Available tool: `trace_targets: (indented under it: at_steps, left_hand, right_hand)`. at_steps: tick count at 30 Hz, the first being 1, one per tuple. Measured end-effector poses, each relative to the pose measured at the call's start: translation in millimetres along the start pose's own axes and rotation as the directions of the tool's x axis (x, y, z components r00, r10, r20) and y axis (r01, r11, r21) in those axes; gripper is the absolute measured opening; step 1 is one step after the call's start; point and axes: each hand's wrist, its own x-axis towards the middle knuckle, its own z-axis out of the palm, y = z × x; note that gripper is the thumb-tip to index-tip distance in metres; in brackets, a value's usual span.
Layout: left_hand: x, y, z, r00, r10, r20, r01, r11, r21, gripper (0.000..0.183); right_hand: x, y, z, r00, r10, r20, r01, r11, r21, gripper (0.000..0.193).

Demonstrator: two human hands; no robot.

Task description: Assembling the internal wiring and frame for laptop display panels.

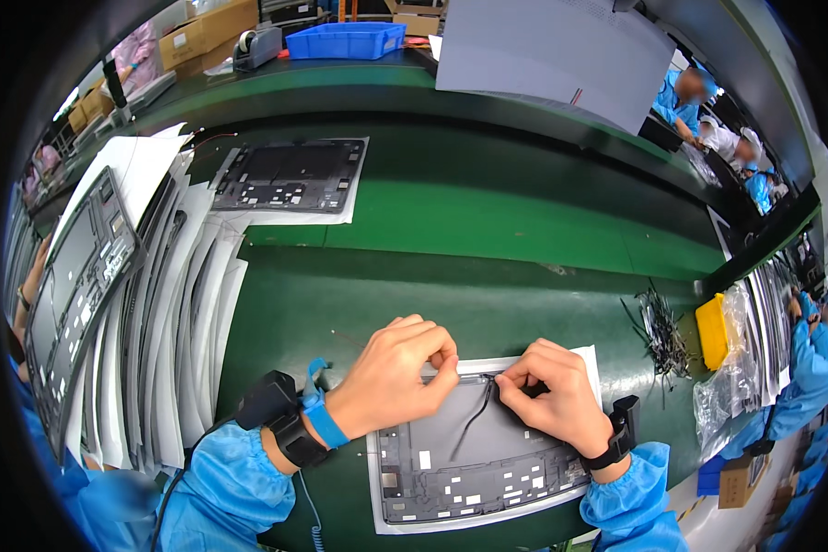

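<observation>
left hand (397, 373) and right hand (557, 397) both curled into pinches, can't tell if either's gripping. black strip (470, 424) lies on the grey panel (434, 429) near the right one; a careless tug could crease it.

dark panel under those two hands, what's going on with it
A person in blue sleeves is working over the dark panel, which lies on a white sheet. The right hand is at the upper end of a black strip over the panel. The left hand is pinched near the panel's top edge; whether it holds anything is unclear.
</observation>
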Motion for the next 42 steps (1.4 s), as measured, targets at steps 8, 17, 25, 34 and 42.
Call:
trace_targets:
  at_steps: [8,17,25,34,42]
  left_hand:
    - [1,0,2,1.0,0.019,0.001,-0.019,1.0,0.016,0.007]
    - [-1,-2,0,0.996,0.085,0.038,-0.088,0.992,0.094,0.007]
    - [-3,26,4,0.926,0.243,0.289,-0.327,0.898,0.294,0.036]
    - [1,29,7,0.912,0.255,0.323,-0.366,0.86,0.356,0.039]
    - [2,21,10,0.922,0.269,0.278,-0.353,0.88,0.318,0.036]
  right_hand:
    - [-3,3,4,0.997,-0.021,-0.071,0.022,1.0,0.012,0.015]
    - [5,-5,-5,0.935,0.354,0.016,-0.354,0.93,0.104,0.017]
    - [4,6,-13,0.937,0.344,0.063,-0.35,0.918,0.186,0.017]
    - [-4,19,-10,0.98,0.199,0.01,-0.199,0.969,0.148,0.015]
    - [-2,14,2,0.988,0.131,-0.079,-0.133,0.991,-0.019,0.017]
